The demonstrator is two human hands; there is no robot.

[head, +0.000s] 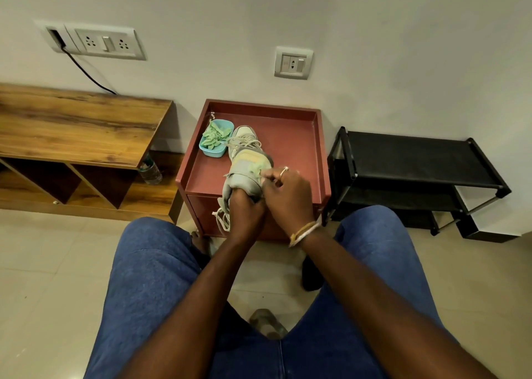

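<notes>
Head view: grey-white shoe [247, 164] lies on red side table [316, 148], toe twd back edge, heel sticking out over front edge, approx mid-width. L hand [244, 208] grips the heel, fingers curled tight round it. R hand [288, 197] is right beside it, touching L. Its thumb + fingertips pinch shoe's upper by a pale green patch; exact bit pinched is too small to tell. Ring [283, 172] on R finger, bangles [303, 233] at R wrist. Laces [223, 219] hang loose off front edge. Blue tub [213, 151] w/ green pieces [214, 137] sits nr back-left corner, just beside the toe. Wooden bench [80, 125] on table's left, black rack [411, 160] on its right.
</notes>
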